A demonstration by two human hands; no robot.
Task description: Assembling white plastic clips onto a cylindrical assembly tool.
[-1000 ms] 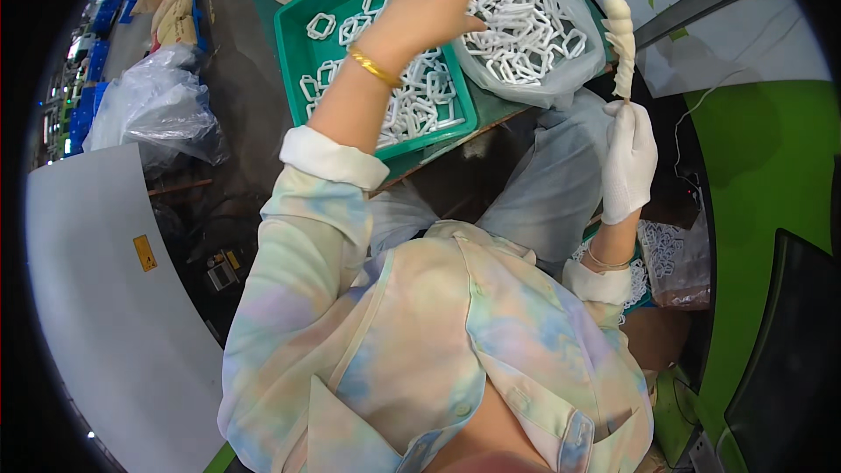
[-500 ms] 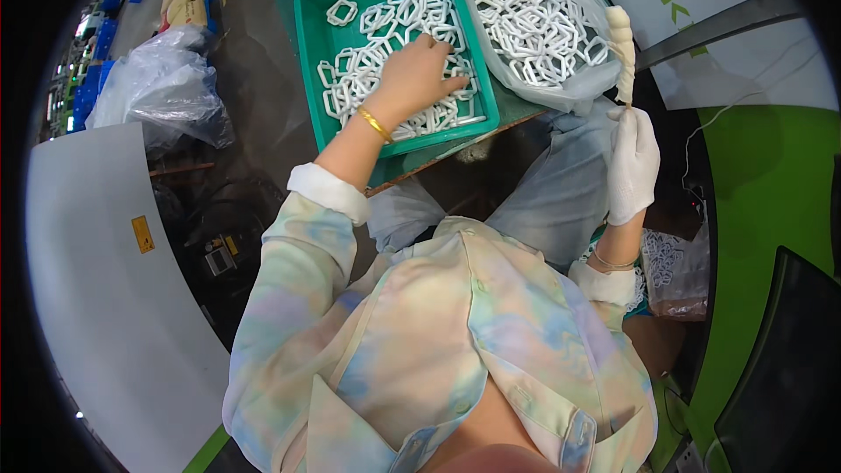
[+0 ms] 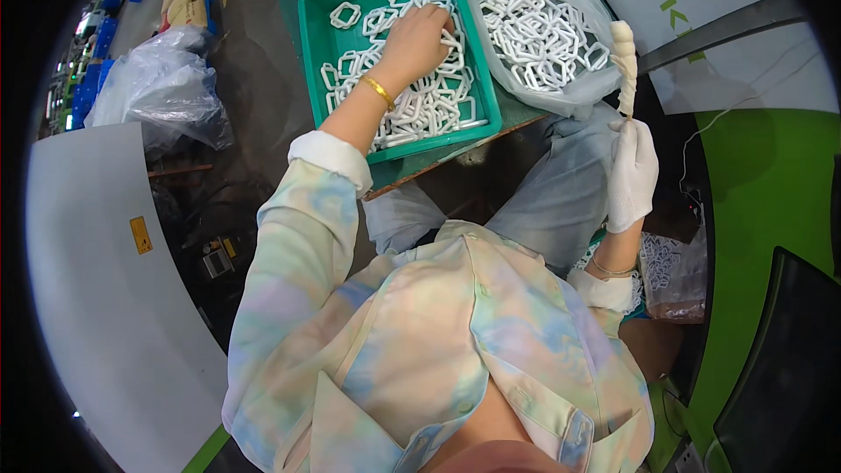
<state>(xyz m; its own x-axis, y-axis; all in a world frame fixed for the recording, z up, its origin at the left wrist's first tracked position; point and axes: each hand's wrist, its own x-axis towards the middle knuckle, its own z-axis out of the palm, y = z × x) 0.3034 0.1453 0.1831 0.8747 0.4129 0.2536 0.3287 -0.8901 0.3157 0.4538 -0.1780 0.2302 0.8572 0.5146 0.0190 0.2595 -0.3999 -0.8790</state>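
Below you, the dark green bench (image 3: 512, 118) carries a green tray (image 3: 313, 61) of white plastic rings (image 3: 420, 109); your bare left hand (image 3: 419, 35) pinches among them. Your gloved right hand (image 3: 631, 171) grips a stacked column of rings (image 3: 624, 61) upright. Bagged rings (image 3: 539, 31) sit just beside the tray, grey floor (image 3: 96, 298) left.

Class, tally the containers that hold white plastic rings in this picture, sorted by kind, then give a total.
Green tray: 1
Clear plastic bag of rings: 1
Total: 2
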